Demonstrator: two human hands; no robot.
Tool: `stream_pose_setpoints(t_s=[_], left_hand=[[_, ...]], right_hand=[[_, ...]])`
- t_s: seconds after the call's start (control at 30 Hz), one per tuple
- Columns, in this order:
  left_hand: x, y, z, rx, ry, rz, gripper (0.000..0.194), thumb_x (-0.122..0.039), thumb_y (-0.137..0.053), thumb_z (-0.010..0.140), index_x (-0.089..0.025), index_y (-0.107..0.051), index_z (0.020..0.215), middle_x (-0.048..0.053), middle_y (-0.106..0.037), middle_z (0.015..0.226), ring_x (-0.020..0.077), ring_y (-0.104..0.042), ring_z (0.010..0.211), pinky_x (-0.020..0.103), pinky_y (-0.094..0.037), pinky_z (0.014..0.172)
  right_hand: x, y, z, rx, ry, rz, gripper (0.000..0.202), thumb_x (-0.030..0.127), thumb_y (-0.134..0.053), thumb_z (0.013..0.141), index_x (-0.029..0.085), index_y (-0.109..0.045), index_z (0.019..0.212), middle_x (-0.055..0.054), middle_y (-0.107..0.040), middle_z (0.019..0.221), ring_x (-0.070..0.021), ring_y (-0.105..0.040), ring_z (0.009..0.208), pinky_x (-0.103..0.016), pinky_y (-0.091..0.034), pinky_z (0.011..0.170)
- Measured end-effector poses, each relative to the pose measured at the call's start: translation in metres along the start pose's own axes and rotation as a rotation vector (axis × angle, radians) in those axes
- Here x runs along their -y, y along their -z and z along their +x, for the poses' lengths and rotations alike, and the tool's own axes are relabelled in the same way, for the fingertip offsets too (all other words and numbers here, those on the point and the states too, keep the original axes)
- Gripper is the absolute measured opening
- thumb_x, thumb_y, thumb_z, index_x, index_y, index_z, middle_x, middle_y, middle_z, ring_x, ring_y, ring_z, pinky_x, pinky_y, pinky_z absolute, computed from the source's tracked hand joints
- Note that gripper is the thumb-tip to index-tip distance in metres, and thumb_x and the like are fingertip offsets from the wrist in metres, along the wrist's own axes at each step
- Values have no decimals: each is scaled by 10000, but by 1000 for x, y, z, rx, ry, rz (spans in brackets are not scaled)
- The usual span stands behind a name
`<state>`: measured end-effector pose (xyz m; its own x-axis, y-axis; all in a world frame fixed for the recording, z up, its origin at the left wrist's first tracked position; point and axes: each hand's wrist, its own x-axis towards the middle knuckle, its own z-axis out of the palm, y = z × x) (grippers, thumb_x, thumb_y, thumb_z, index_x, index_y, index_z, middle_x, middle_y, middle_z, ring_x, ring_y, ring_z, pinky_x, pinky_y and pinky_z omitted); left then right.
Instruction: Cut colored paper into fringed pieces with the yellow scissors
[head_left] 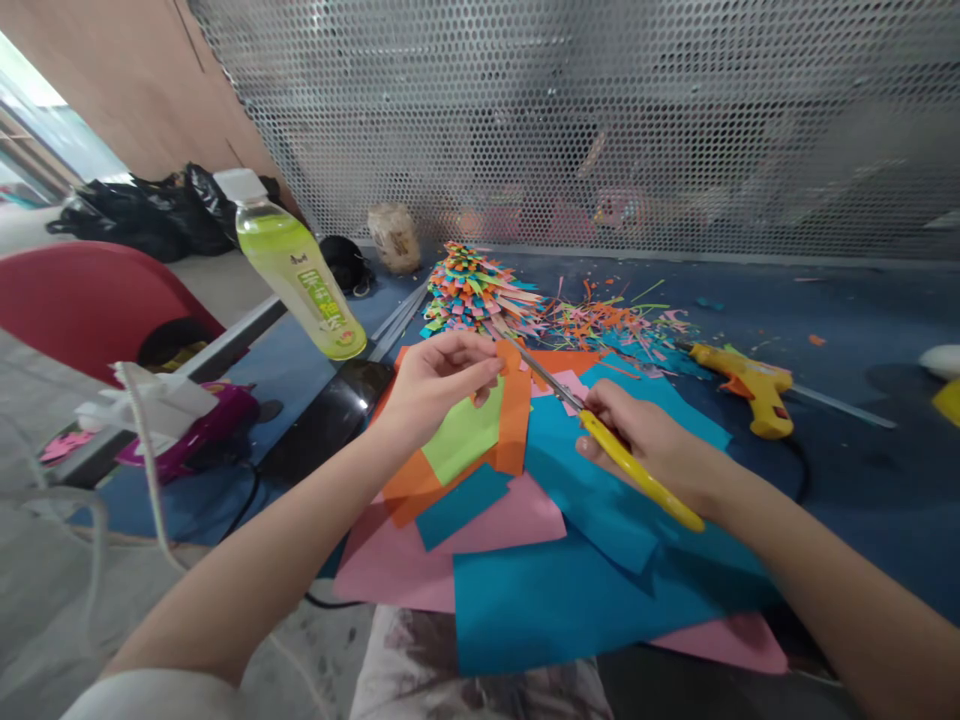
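- At the centre of the frame: one small orange paper piece (509, 354), pinched between thumb and fingers of the left hand (446, 380). Whether it joins the orange strip (514, 430) just below cannot be determined.
- Handling, as judged: very light, thin, flexible, easily creased or torn, unlikely to slip. Best taken flat by one edge, fingertips clear of the blades.
- Right of centre: one pair of scissors (628, 468), yellow handle gripped in the right hand (649, 440), blade tips at the orange piece. Actual contact is unclear.
- Centre to lower centre: one light-green piece (465, 435), plus overlapping orange, pink and blue sheets (562, 600). Overlap prevents a reliable count.
- Upper centre: one multicoloured paper cone (476, 295); beside it, one heap of shreds (607, 325), strands uncountable.
- Right of frame: one yellow glue gun (757, 378).
- Upper left: one capped bottle (296, 270), green liquid inside.
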<state>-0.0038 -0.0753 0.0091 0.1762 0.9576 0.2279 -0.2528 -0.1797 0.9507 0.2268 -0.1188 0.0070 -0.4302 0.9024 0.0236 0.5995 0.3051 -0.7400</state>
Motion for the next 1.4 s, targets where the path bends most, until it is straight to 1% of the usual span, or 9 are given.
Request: stream_pose_setpoints(t_s=[0.2, 0.37, 0.53, 0.67, 0.9, 1.1, 1.17, 1.27, 1.4], left_hand=[[3, 5, 1, -28, -25, 0, 174, -205, -791, 670, -160, -699, 811, -12, -668, 637, 70, -579, 483, 181, -451, 428], [2, 1, -1, -16, 22, -43, 175, -211, -805, 660, -151, -686, 775, 14, -676, 625, 130, -663, 596, 167, -452, 396], [-1, -4, -3, -6, 58, -40, 191, -224, -824, 632, -147, -681, 733, 7, -666, 599, 138, -661, 564, 175, -463, 360], [-2, -3, -2, -26, 85, -26, 212, -239, -834, 614, -148, -678, 725, 6, -664, 595, 140, -659, 551, 179, -464, 359], [-4, 0, -1, -29, 63, -15, 177, -225, -811, 647, -151, -695, 757, 20, -684, 626, 152, -690, 632, 168, -470, 402], [-6, 1, 2, -101, 26, -30, 223, -242, -837, 609, -139, -684, 736, 3, -663, 630, 101, -627, 537, 172, -468, 398], [-5, 0, 2, -91, 40, -29, 245, -267, -833, 626, -139, -680, 769, 14, -679, 668, 120, -658, 583, 175, -476, 412], [-3, -2, -1, -28, 109, -37, 309, -290, -831, 638, -143, -657, 846, 38, -711, 720, 184, -720, 706, 182, -488, 430], [-1, -4, -2, -24, 129, -68, 372, -264, -845, 618, -155, -597, 875, 24, -719, 691, 206, -734, 714, 176, -477, 413]], right_hand=[[4, 1, 1, 12, -27, -8, 322, 522, -510, 836, 249, -340, 809, 56, -432, 659, -112, -344, 552, -265, -267, 494], [7, 3, 1, 42, -31, 10, 294, 481, -515, 841, 254, -332, 803, 52, -441, 656, -117, -360, 548, -264, -273, 491], [8, 2, 1, 62, -39, 11, 295, 489, -514, 840, 250, -343, 822, 49, -440, 662, -122, -373, 558, -270, -312, 501], [7, 3, 1, 55, -46, -9, 301, 496, -523, 836, 245, -358, 828, 51, -442, 664, -119, -376, 565, -264, -323, 505], [2, 2, 0, 9, 4, 0, 299, 469, -524, 841, 255, -323, 787, 62, -412, 643, -105, -319, 540, -257, -253, 478], [4, 2, 1, 9, -12, -24, 307, 490, -536, 830, 254, -344, 789, 54, -443, 634, -112, -350, 534, -259, -258, 478], [4, 2, 1, 4, 0, -21, 298, 481, -537, 829, 253, -349, 791, 51, -452, 639, -113, -360, 537, -257, -263, 481], [6, 2, 2, 3, 7, -12, 300, 487, -531, 833, 252, -348, 795, 50, -461, 643, -113, -370, 537, -257, -268, 482], [6, 1, 2, 39, -15, -7, 305, 485, -537, 837, 250, -347, 795, 46, -481, 650, -113, -383, 541, -257, -282, 481]])
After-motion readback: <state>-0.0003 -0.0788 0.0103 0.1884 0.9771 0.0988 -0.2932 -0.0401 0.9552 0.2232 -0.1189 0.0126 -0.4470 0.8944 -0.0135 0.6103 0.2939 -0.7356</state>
